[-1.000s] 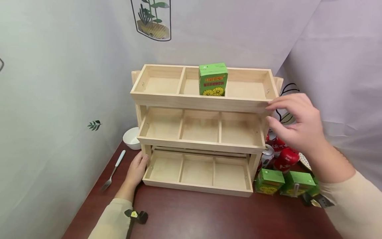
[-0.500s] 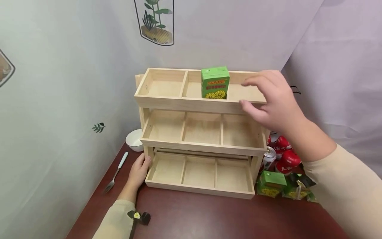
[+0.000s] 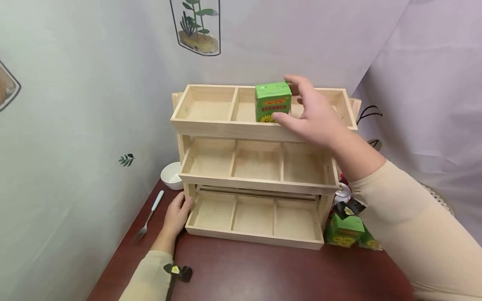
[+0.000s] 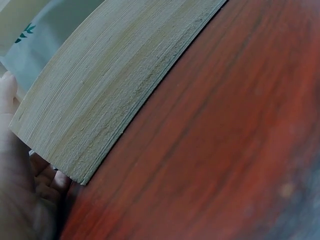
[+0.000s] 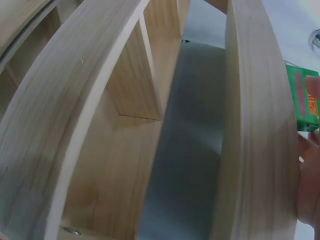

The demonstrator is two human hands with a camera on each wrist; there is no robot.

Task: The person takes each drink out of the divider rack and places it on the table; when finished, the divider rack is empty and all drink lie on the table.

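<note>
A three-tier wooden rack (image 3: 260,182) stands on the dark red table, each tier split into compartments. In the top tier's middle compartment a green drink carton (image 3: 267,102) stands upright. My right hand (image 3: 316,113) holds this carton, thumb across its front and fingers at its right and back. Part of the carton (image 5: 302,95) also shows at the right edge of the right wrist view, with the thumb over it. Low on the rack's left side, my left hand (image 3: 177,213) grips the frame; in the left wrist view its fingers curl behind a wooden board (image 4: 110,80).
Left of the rack are a white bowl (image 3: 171,175) and a fork (image 3: 150,215) with a pale handle. On the right stand more green cartons (image 3: 344,230) and a silver-topped can (image 3: 342,192), partly hidden by my right arm. Fabric walls (image 3: 301,42) rise behind.
My right hand has moved left from the rack's right end to the green carton and taken hold of it. The left hand stays on the frame.
</note>
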